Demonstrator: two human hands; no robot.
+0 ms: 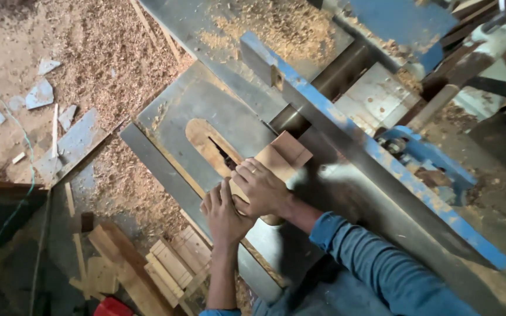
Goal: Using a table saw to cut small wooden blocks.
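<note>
At frame centre a small wooden block [281, 157] lies on the table saw top [206, 102], beside the blade slot [221, 153]. The right hand [263, 188] presses it flat, the left hand [225, 214] braces alongside, clasping nothing. Fingers sit near the slot; a slip could meet the blade.

A dirt floor [7, 117] spreads across the left, thick with wood shavings [118, 64] and a few grey broken slabs [41, 93]. Short offcut planks [171, 266] lie stacked near the bottom edge, beside a dark cabinet [7, 234] at the lower left corner. Sawdust [276, 23] heaps along the grey metal machine table [188, 99], whose blue-painted fence rail [382, 158] runs diagonally to the right.
</note>
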